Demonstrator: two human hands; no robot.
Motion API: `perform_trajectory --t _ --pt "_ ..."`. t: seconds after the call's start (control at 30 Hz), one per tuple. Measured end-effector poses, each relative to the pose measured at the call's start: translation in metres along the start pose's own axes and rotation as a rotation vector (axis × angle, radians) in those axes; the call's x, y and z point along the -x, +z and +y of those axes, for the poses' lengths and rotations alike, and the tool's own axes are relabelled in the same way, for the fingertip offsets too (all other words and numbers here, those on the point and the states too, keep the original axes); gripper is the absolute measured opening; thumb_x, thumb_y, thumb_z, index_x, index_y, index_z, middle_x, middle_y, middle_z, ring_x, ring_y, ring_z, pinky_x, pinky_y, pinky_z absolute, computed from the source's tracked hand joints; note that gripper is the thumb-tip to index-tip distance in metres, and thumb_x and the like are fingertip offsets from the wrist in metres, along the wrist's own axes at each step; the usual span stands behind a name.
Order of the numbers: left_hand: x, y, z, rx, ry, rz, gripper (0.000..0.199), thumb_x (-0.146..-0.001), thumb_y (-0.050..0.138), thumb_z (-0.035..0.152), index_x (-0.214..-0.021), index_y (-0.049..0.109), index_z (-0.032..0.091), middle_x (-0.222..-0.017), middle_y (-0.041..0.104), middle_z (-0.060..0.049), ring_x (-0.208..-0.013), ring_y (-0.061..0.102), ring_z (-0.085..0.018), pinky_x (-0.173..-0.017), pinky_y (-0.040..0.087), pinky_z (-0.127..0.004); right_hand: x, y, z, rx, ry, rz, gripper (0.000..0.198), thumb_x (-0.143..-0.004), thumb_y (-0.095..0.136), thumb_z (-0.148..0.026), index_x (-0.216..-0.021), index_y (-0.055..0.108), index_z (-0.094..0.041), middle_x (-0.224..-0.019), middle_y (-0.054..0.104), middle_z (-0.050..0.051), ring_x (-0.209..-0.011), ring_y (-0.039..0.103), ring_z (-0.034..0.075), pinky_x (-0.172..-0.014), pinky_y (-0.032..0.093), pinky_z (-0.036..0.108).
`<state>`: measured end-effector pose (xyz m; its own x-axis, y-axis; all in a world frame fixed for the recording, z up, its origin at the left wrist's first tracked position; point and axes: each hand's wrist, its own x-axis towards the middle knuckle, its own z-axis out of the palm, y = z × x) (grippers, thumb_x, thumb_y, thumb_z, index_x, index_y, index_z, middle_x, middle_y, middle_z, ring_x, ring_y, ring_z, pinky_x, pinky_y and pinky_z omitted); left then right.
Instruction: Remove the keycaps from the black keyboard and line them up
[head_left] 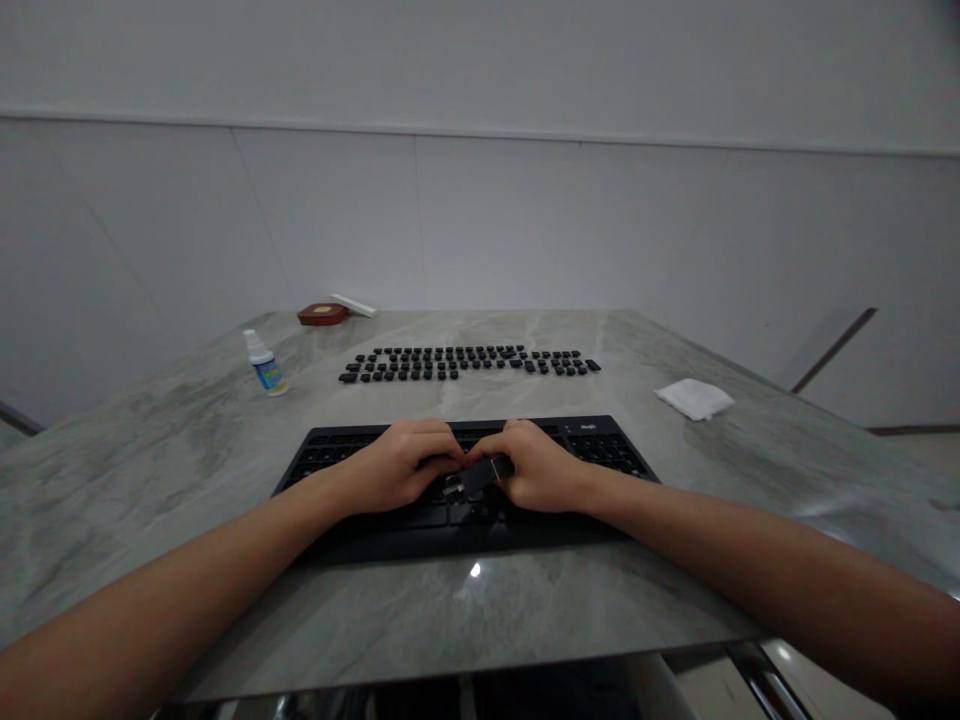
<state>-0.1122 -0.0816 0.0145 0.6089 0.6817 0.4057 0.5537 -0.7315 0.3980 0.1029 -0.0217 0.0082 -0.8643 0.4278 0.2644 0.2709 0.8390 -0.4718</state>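
Note:
A black keyboard [450, 540] lies on the table in front of me, with bare key sockets [480, 508] showing near its lower middle. My right hand [541, 468] is closed around a small black rectangular piece with a thin light band [480, 474], tilted above those sockets. Beside it, my left hand [409, 465] rests on the keyboard, thumb and fingers pinched together close to the piece's left end. What the left fingertips grip is hidden. Behind the keyboard, loose black keycaps [420, 366] are laid out in rows.
A small white spray bottle [266, 364] with a blue label stands at the left. Farther back are a reddish-brown case [322, 314] and a white flat object [355, 305]. A folded white tissue [694, 398] lies at the right. The marble-patterned table [525, 610] has its edge near me.

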Motion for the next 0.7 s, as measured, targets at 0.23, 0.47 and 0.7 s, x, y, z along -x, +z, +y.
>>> perform_trajectory --t 0.23,0.47,0.7 --pt "0.002 0.002 -0.001 -0.011 -0.001 -0.025 0.010 -0.091 0.059 0.022 -0.088 0.066 0.015 -0.084 0.063 -0.004 -0.078 0.059 -0.014 -0.072 0.050 -0.026 0.003 0.006 -0.005 0.272 -0.160 0.077 0.019 -0.072 0.059 -0.013 -0.086 0.073 -0.016 -0.066 0.071 0.004 -0.059 0.061 0.016 -0.070 0.031 0.033" --pt "0.003 0.005 -0.003 -0.019 0.072 0.000 0.011 -0.091 0.060 0.019 -0.089 0.070 0.015 -0.088 0.065 -0.005 -0.080 0.062 -0.014 -0.076 0.052 -0.025 0.008 0.012 -0.010 0.494 -0.220 0.149 0.015 -0.069 0.055 -0.015 -0.076 0.069 -0.013 -0.059 0.067 0.006 -0.053 0.057 0.017 -0.069 0.027 0.035" --pt "0.003 0.006 -0.003 -0.034 0.100 0.029 0.014 -0.091 0.060 0.020 -0.087 0.071 0.014 -0.086 0.066 -0.006 -0.078 0.063 -0.014 -0.074 0.054 -0.025 0.008 0.015 -0.016 0.592 -0.237 0.114 0.017 -0.061 0.053 -0.012 -0.072 0.066 -0.012 -0.058 0.065 0.007 -0.052 0.056 0.018 -0.069 0.030 0.035"
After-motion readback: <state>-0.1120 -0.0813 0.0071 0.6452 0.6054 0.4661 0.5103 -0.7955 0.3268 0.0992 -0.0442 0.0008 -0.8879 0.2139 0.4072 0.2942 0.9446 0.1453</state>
